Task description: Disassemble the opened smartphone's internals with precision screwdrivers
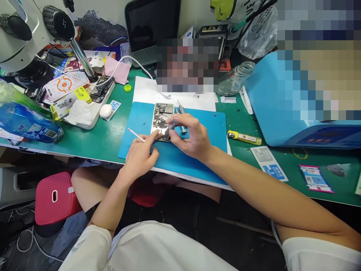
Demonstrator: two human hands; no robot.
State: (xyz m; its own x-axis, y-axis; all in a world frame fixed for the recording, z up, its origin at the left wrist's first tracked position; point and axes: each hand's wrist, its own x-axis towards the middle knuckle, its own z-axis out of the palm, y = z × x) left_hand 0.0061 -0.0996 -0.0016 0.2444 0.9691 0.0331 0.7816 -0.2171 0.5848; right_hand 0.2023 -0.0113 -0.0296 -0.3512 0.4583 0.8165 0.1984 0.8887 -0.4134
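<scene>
An opened smartphone (163,116) lies on the blue mat (135,116), its inner parts and circuitry exposed. My right hand (193,135) pinches a short grey screwdriver (170,128) over the phone's lower right part. Its tip is hidden by the fingers and too small to make out. My left hand (142,154) rests at the phone's lower left, index fingertip on its edge. A thin white stick with a dark tip (135,134), cigarette-like, is held between the left fingers and points up-left. Just beyond my right hand lies another screwdriver (182,113), metallic, beside the phone.
A yellow utility knife (244,137) lies right of the mat, near a blue bin-like container (267,98). A glass jar (235,79) leans behind. At left are a microscope (56,22), a blue bottle (29,122), boxes and a white round case (106,111).
</scene>
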